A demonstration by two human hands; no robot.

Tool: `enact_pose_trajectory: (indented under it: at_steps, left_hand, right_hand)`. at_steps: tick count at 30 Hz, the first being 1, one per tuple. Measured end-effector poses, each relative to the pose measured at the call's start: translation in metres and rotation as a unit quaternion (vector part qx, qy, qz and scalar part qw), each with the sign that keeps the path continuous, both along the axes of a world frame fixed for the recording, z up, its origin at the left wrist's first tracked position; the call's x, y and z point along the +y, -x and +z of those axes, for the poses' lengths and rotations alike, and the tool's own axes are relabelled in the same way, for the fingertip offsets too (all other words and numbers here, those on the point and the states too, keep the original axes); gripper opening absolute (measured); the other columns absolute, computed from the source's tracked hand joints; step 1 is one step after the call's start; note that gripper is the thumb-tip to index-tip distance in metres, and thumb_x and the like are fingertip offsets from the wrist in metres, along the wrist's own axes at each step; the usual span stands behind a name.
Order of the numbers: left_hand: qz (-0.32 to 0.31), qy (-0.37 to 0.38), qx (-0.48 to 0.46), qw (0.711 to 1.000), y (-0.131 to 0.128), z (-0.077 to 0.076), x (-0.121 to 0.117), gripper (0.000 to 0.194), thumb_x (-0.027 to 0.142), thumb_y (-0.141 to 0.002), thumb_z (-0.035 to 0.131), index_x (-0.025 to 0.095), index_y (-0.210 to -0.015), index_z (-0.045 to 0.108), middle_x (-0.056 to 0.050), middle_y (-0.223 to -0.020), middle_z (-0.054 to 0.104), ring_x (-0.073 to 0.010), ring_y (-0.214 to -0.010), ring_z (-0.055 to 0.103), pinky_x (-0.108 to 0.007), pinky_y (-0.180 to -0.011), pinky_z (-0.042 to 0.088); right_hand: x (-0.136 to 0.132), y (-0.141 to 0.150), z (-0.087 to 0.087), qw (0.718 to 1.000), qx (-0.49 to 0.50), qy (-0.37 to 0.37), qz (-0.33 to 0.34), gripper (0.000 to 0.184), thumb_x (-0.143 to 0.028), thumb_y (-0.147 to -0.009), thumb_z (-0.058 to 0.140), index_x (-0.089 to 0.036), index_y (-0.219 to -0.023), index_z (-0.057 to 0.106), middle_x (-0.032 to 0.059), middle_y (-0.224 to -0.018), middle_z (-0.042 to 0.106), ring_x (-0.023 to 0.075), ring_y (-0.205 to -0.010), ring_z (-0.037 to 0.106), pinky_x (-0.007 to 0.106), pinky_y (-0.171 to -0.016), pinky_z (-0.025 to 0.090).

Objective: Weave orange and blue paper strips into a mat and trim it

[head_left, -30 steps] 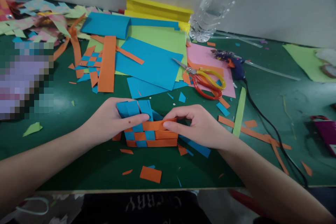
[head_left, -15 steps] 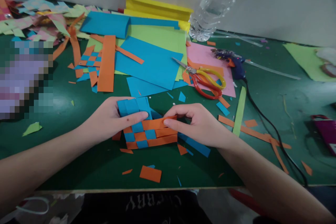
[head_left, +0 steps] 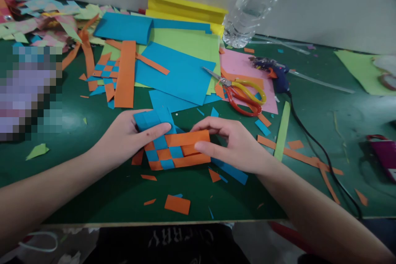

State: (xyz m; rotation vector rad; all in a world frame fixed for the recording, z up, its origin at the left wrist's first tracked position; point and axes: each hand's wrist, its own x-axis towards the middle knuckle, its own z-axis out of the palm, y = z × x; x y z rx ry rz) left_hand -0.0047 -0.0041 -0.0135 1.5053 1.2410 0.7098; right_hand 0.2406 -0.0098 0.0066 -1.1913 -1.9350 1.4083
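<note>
While the left hand (head_left: 131, 134) clamps the folded blue strips (head_left: 150, 119) between thumb and fingers, the right hand (head_left: 233, 144) grips the orange strips (head_left: 196, 137) at their free ends, its thumb in front and its fingers behind. Both sets of strips belong to one woven paper piece (head_left: 163, 154), a blue-and-orange check held tilted just below the centre of the frame. Under the right hand, a blue strip (head_left: 232, 172) lies on the green table (head_left: 108, 198); an orange rectangle (head_left: 177, 204) lies at lower centre. Above the right hand, open scissors (head_left: 227, 83) rest partly on a pink sheet (head_left: 233, 62), with a glue gun (head_left: 280, 78) to their right. Blue sheets (head_left: 179, 76) occupy upper centre; a clear bottle (head_left: 243, 20) stands at upper right of centre.
</note>
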Motion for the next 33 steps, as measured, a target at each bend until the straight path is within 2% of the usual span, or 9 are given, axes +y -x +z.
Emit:
enact_pose_trajectory:
  at_steps: [4,7,11,15,20,23,27,30,33]
  left_hand:
    - [0.080,-0.012,-0.005,0.997,0.004,-0.007,-0.002,0.045,0.055,-0.078,0.074,0.019,-0.060,0.055,0.005,-0.057,0.054,-0.0096,-0.053,0.049,-0.020,-0.049,0.043]
    - [0.100,-0.002,-0.022,0.995,0.007,-0.010,-0.003,0.040,0.053,-0.080,0.075,0.019,-0.065,0.059,0.003,-0.062,0.058,-0.0115,-0.057,0.053,-0.022,-0.053,0.048]
    - [0.086,0.010,-0.063,0.994,0.010,-0.010,-0.001,0.025,0.044,-0.083,0.075,0.020,-0.078,0.069,0.002,-0.070,0.064,-0.0140,-0.066,0.059,-0.027,-0.065,0.056]
    - [0.064,-0.026,-0.078,0.995,0.010,-0.005,0.005,0.016,0.036,-0.083,0.076,0.020,-0.082,0.073,0.003,-0.076,0.070,-0.0125,-0.070,0.062,-0.023,-0.067,0.055]
    - [0.040,-0.096,0.025,0.994,0.007,0.006,0.008,0.013,0.033,-0.083,0.074,0.020,-0.086,0.073,0.002,-0.077,0.073,-0.0112,-0.067,0.064,-0.020,-0.061,0.053]
    - [0.007,-0.172,0.075,0.982,0.007,0.008,0.006,0.017,0.033,-0.085,0.073,0.022,-0.097,0.072,0.001,-0.093,0.076,-0.0130,-0.081,0.070,-0.020,-0.074,0.057]
    - [-0.040,-0.274,0.121,0.953,0.008,0.001,0.004,0.037,0.032,-0.086,0.072,0.027,-0.122,0.064,0.001,-0.109,0.076,-0.0163,-0.098,0.073,-0.023,-0.089,0.057]
    - [-0.056,-0.314,0.149,0.936,0.008,-0.004,0.004,0.024,0.032,-0.088,0.069,0.029,-0.112,0.069,0.001,-0.108,0.077,-0.0179,-0.101,0.073,-0.026,-0.093,0.057]
    - [-0.048,-0.319,0.160,0.933,0.008,-0.005,0.005,0.010,0.035,-0.088,0.068,0.029,-0.095,0.072,0.001,-0.102,0.078,-0.0193,-0.098,0.074,-0.028,-0.091,0.058]
  right_hand:
    - [-0.003,0.004,-0.002,1.000,0.001,0.023,0.008,0.040,-0.045,-0.074,0.080,-0.017,-0.099,0.068,0.0054,-0.099,0.074,0.0193,-0.086,0.070,0.030,-0.074,0.057]
    - [-0.004,0.007,-0.006,1.000,0.000,0.018,-0.010,0.037,-0.040,-0.074,0.080,-0.017,-0.100,0.067,0.0065,-0.102,0.075,0.0209,-0.089,0.071,0.033,-0.075,0.059]
    - [-0.003,0.005,-0.008,0.995,0.003,-0.034,-0.092,0.032,-0.034,-0.076,0.079,-0.018,-0.101,0.066,0.0051,-0.098,0.076,0.0194,-0.086,0.073,0.033,-0.075,0.060]
    - [0.001,-0.001,-0.007,0.984,0.021,-0.090,-0.156,0.032,-0.034,-0.079,0.077,-0.019,-0.104,0.065,0.0035,-0.093,0.077,0.0187,-0.082,0.074,0.033,-0.074,0.062]
    - [0.000,-0.004,-0.008,0.953,0.027,-0.218,-0.208,0.026,-0.028,-0.080,0.076,-0.022,-0.104,0.066,0.0008,-0.088,0.076,0.0182,-0.083,0.072,0.035,-0.079,0.062]
    - [-0.004,-0.003,-0.009,0.930,-0.009,-0.305,-0.206,0.021,-0.026,-0.083,0.074,-0.025,-0.103,0.068,0.0000,-0.090,0.075,0.0179,-0.082,0.071,0.035,-0.080,0.061]
    - [-0.006,0.000,-0.009,0.901,-0.065,-0.390,-0.179,0.009,-0.026,-0.086,0.070,-0.029,-0.094,0.069,-0.0002,-0.083,0.074,0.0181,-0.075,0.070,0.034,-0.072,0.060]
    - [-0.006,0.001,-0.009,0.895,-0.080,-0.404,-0.173,0.006,-0.028,-0.087,0.070,-0.030,-0.092,0.069,0.0004,-0.082,0.074,0.0197,-0.074,0.070,0.036,-0.071,0.060]
    - [-0.006,0.001,-0.010,0.906,-0.057,-0.387,-0.159,0.008,-0.026,-0.086,0.070,-0.030,-0.093,0.067,0.0000,-0.085,0.074,0.0189,-0.078,0.071,0.035,-0.074,0.059]
